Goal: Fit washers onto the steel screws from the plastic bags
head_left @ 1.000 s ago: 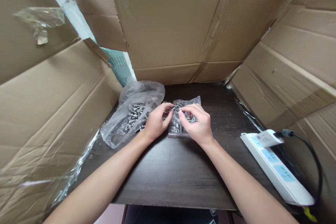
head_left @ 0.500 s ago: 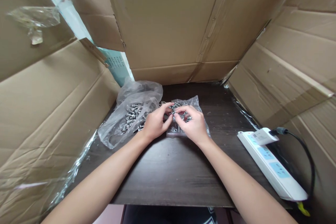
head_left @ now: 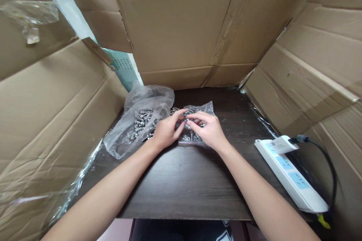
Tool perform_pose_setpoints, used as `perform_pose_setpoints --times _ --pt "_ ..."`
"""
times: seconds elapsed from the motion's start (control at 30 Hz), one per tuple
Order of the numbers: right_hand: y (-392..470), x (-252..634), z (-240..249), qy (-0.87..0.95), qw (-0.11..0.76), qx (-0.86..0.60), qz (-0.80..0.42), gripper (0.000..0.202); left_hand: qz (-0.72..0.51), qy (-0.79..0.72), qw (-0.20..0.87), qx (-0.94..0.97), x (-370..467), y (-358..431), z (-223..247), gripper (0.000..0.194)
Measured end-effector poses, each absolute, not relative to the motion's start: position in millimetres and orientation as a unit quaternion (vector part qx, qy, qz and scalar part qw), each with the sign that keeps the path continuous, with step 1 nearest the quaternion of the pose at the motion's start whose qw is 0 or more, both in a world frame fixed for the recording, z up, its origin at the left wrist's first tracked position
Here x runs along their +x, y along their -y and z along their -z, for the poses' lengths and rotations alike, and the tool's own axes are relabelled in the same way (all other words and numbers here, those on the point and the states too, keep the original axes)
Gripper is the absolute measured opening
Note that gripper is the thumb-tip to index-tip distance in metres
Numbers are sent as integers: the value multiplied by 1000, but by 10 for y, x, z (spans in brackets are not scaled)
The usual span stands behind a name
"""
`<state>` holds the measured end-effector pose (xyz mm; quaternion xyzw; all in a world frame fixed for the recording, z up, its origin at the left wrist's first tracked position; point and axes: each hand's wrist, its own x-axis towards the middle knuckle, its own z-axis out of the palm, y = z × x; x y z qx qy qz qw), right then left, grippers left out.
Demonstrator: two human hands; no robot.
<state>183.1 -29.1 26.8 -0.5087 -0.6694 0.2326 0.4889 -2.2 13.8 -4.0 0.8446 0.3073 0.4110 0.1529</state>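
Note:
My left hand point(head_left: 167, 127) and my right hand point(head_left: 207, 126) meet fingertip to fingertip over a clear plastic bag. Both are closed in a pinch on one small metal screw point(head_left: 186, 119), mostly covered by the fingers. Beneath them, the flat clear bag point(head_left: 209, 108) carries loose screws and nuts point(head_left: 193, 135). Left of my left hand lies a larger, crumpled translucent bag point(head_left: 115, 145), its mouth spread around a heap of metal bolts point(head_left: 143, 120). A few more bolts point(head_left: 174, 110) show between the two bags.
The dark wooden table point(head_left: 181, 180) is walled by a cardboard panel behind point(head_left: 183, 22), one on the left point(head_left: 56, 94) and one on the right point(head_left: 316, 64). A white power strip point(head_left: 291, 177) with a plugged-in adapter and black cable point(head_left: 329, 158) lies along the right side.
My fingers have shifted slightly around the small screw, and my right hand's fingers are a little straighter. The whole view has moved slightly; the bags stay in place.

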Motion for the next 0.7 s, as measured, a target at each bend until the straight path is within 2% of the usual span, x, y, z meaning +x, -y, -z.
perform_pose_setpoints --times 0.43,0.6,0.7 --pt "264 1898 -276 689 448 -517 -240 18 -394 -298 128 860 -26 -120 37 43" --pt "251 1881 -249 698 426 -536 -208 42 -385 -280 114 872 4 -100 69 42" --pt "245 1861 -226 703 421 -539 -195 46 -383 -280 115 873 6 -99 80 43"
